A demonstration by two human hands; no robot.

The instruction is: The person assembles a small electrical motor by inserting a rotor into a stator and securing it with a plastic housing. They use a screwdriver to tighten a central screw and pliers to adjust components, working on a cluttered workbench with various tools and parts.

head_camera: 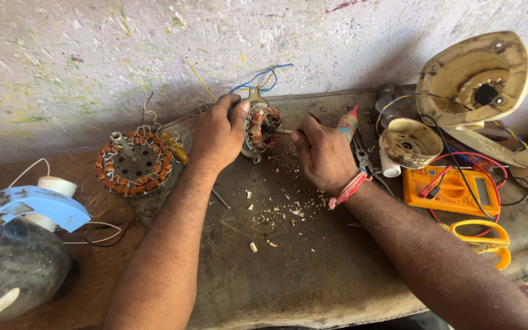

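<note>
My left hand (pixel 218 131) grips a small motor stator (pixel 263 127) with copper windings, holding it upright on the workbench (pixel 313 269). Blue and yellow wires (pixel 258 78) rise from the stator toward the wall. My right hand (pixel 324 153) is closed around a thin metal tool (pixel 282 131) whose tip pokes into the stator's windings. A red thread band circles my right wrist. Small pale scraps (pixel 276 214) lie scattered on the bench below both hands.
A larger round stator (pixel 133 162) lies at the left, beside a yellow-handled screwdriver (pixel 175 147). An orange multimeter (pixel 450 190), yellow scissors (pixel 481 239), pliers (pixel 365 162) and cream fan housings (pixel 475 76) crowd the right. A blue-and-grey appliance (pixel 19 244) sits at the far left.
</note>
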